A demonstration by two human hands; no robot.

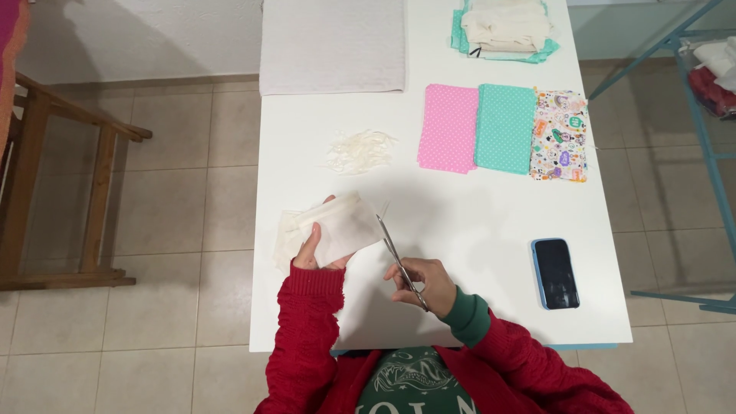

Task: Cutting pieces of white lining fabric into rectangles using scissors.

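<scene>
**Scissors at the edge of the cream cloth**

My left hand [313,249] has its grip closed on a folded piece of cream cloth [341,228], thumb on top and fingers under it, lifting it just above the white worktop [460,222] near the front left edge. My right hand [425,282] has its grip closed through the handles of the scissors [397,257], whose blades point up and away from me, the tips meeting the cloth's right edge.

The risks, as I judge them: the cloth is soft and held from one side only, so the free end near the blades could sag or twist and the cut would wander. My left fingertips sit not far from the blade line; if the cloth slides in my grip they could drift toward it. The piece also hangs close to the worktop's left edge, so a dropped offcut could fall to the tiled floor.

No box, tray or bin stands on the worktop; nothing here is held in a container. A loose pile of thin cream trimmings [359,150] lies bare on the surface beyond the cloth. Further right lie three flat pieces: pink dotted [448,127], teal dotted [504,127], and a patterned one [560,135]. A dark phone [555,273] in a blue case rests to my right.
</scene>
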